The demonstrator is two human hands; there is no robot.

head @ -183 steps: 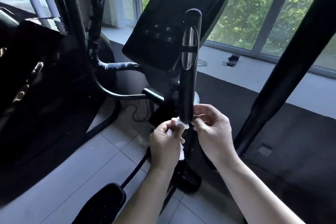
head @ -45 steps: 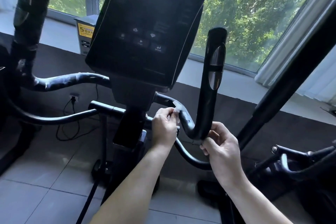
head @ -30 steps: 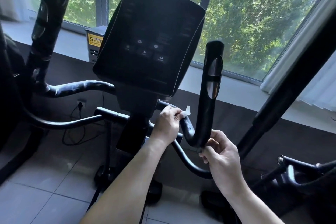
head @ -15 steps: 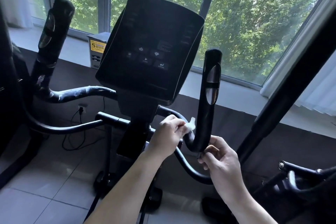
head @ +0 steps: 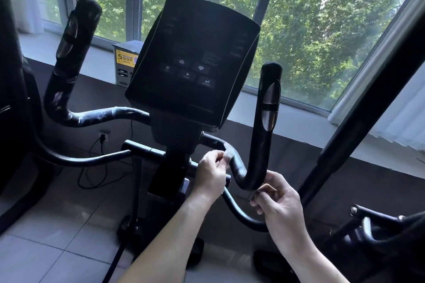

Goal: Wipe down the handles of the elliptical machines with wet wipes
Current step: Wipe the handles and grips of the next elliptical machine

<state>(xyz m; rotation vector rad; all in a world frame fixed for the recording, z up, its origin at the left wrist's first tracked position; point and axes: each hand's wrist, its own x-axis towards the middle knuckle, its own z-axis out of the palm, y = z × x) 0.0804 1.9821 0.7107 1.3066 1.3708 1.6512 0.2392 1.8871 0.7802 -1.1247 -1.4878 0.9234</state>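
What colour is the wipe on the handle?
White, pinched by the left hand: wet wipe, head view.

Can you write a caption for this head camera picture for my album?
Left hand rubs a wet wipe along the elliptical's right handle.

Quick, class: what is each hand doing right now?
Left hand: pinches the wet wipe against the handle.
Right hand: fingers curled at the handle's bend.

Wet wipe (head: pixel 228 156): small, white, crumpled; I pinch it against the sloping part of the handle, just above the bend.
Right handle (head: pixel 264 126): black, glossy, J-shaped; its upright post carries a silver oval sensor; I hold its lower bend from beneath.
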